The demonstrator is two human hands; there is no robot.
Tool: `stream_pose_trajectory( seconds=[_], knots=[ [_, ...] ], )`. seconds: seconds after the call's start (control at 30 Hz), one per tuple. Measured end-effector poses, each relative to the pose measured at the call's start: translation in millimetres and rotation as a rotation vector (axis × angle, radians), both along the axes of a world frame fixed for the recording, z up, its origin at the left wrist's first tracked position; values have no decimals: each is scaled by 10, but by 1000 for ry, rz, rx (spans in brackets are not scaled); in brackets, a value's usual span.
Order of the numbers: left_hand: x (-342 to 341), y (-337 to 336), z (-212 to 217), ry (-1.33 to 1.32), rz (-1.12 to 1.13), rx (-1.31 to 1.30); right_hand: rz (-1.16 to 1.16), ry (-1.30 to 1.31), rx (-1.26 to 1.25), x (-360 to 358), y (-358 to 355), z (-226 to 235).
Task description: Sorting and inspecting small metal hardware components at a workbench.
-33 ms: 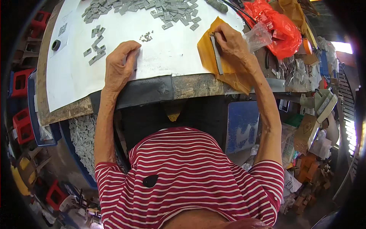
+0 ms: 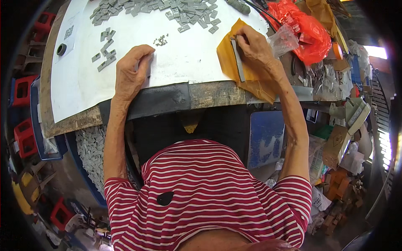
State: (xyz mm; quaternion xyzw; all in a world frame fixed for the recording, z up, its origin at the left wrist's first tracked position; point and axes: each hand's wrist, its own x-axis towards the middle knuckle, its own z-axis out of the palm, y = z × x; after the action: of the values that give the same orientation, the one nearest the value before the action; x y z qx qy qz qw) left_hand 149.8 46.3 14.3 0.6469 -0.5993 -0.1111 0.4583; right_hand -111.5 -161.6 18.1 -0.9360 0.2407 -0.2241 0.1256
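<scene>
On yellow paper [image 2: 228,58], right hand [image 2: 253,48] pinches a grey strip [image 2: 238,62] (left hand [image 2: 130,75] flat).

A worn wooden workbench [image 2: 209,95] stands amid cluttered floor, red crates [image 2: 23,90] left, daylight glaring at right.

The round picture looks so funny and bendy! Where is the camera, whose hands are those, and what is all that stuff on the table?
The camera sits on a person's head and looks down, so you see their striped shirt at the bottom. Its wide lens bends straight edges, which makes the picture round.

Both hands belong to that person. The left hand rests on a white sheet covering the table. The right hand presses a thin grey strip onto a yellow cloth.

Many small grey pieces lie scattered at the far side. A red bag sits to the right.
</scene>
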Motion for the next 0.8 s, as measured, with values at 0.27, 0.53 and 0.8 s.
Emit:
stream_pose_trajectory(
  seconds=[0.27, 0.53, 0.8],
  knots=[
    [-10, -6, 13, 24, 0, -1, -180, 16, 320, -11, -4, 18],
    [-8, -2, 13, 57, 0, 0, -23, -32, -24, 102, 222, 104],
    [-4, -4, 4, 14, -15, -18, 80, 43, -177, 96, 278, -37]
  ],
)
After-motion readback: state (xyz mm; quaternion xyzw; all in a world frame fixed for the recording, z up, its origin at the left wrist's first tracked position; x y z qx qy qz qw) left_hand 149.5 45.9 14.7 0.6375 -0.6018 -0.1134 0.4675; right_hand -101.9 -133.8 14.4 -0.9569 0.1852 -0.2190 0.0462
